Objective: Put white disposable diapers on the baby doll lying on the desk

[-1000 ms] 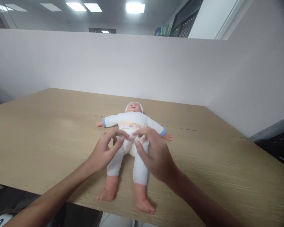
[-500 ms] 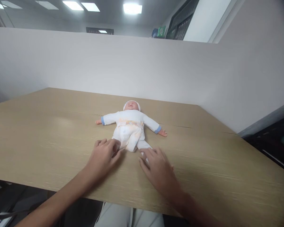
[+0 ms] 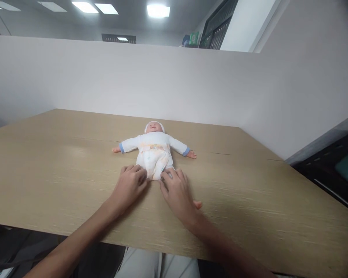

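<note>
Left hand [image 3: 129, 186]: fingers curled narrow at near-left edge of the doll's [image 3: 154, 136] diaper [image 3: 154, 160]. Right hand [image 3: 176, 193]: likewise, near-right edge (can't tell if either pinches it).

The left hand [image 3: 130, 185] and right hand [image 3: 177, 193], both curled, reach forward side by side.

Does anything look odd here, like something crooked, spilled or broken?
Nothing looks spilled or broken. The white diaper on the doll looks rumpled, its lower edge between the left hand and right hand. Oddly, only one foot shows, poking out beside the right hand; the other isn't visible.
</note>
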Demonstrator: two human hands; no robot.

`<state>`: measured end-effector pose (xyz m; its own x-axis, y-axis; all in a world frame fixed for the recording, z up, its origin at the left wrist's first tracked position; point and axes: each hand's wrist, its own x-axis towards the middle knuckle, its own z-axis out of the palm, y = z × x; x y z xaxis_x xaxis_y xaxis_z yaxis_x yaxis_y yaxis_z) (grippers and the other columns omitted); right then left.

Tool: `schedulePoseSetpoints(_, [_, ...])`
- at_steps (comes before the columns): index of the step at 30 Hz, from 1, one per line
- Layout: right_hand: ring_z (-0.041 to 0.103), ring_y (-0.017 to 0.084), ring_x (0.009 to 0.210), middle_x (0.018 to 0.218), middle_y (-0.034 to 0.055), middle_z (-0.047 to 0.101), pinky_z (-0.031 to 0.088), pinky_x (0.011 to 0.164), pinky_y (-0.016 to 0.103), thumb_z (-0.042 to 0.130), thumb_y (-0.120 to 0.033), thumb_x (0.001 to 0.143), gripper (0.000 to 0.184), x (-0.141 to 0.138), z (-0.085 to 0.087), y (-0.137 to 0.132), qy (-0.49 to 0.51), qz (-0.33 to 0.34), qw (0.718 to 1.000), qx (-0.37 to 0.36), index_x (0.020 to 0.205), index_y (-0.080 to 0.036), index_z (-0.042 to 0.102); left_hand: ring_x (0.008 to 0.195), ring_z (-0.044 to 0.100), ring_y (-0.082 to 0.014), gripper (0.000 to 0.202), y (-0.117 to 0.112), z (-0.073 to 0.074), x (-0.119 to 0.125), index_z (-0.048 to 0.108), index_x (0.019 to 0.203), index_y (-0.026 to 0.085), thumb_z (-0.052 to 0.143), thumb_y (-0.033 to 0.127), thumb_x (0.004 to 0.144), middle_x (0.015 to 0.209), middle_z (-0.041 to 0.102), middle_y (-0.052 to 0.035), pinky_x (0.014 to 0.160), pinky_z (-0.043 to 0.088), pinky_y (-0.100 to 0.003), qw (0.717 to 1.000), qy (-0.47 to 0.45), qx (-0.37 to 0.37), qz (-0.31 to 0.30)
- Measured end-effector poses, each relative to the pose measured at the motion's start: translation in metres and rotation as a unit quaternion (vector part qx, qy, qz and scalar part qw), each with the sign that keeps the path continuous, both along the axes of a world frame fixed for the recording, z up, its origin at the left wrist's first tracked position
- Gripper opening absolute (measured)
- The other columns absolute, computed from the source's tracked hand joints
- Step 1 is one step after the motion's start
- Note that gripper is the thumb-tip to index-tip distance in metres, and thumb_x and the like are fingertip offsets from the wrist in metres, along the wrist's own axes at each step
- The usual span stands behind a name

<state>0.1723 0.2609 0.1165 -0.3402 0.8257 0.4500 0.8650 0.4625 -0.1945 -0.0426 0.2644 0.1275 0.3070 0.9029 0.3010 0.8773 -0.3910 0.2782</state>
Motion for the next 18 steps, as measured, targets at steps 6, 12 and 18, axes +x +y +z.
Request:
schedulePoseSetpoints(6, [0.056,0.031,0.102,0.097,0.0058,0.069,0.038,0.085,0.044,0.066,-0.013,0.101,0.018,0.004,-0.007,0.003,0.039,0.02,0.999,-0.03,0.092,-0.024,0.055,0.107,0.06,-0.0284,0.009,-0.002,0.006,-0.008,0.066,0.1,0.023,0.06,0.028,0.105,0.122,0.071,-0.005,0.095,0.04,-0.042,0.996,-0.07,-0.007,-0.054])
schedulePoseSetpoints(12, [0.058,0.032,0.103,0.102,0.0069,0.068,0.038,0.088,0.043,0.069,-0.018,0.095,0.017,0.005,-0.009,0.011,0.072,0.026,0.996,-0.043,0.101,-0.024,0.054,0.097,0.057,-0.0298,0.015,0.002,0.002,-0.01,0.063,0.101,0.024,0.061,0.039,0.103,0.092,0.064,-0.0041,0.096,0.041,-0.045,0.991,-0.117,-0.058,-0.023])
schedulePoseSetpoints(18, [0.066,0.031,0.108,0.115,0.007,0.072,0.039,0.094,0.043,0.075,-0.033,0.092,0.031,0.012,-0.015,0.017,0.191,-0.014,0.981,-0.005,0.112,-0.024,0.053,0.104,0.066,-0.0288,0.031,0.008,-0.001,-0.013,0.06,0.106,0.023,0.071,0.051,0.097,0.11,0.074,-0.0052,0.097,0.045,-0.043,0.965,-0.247,-0.084,0.006])
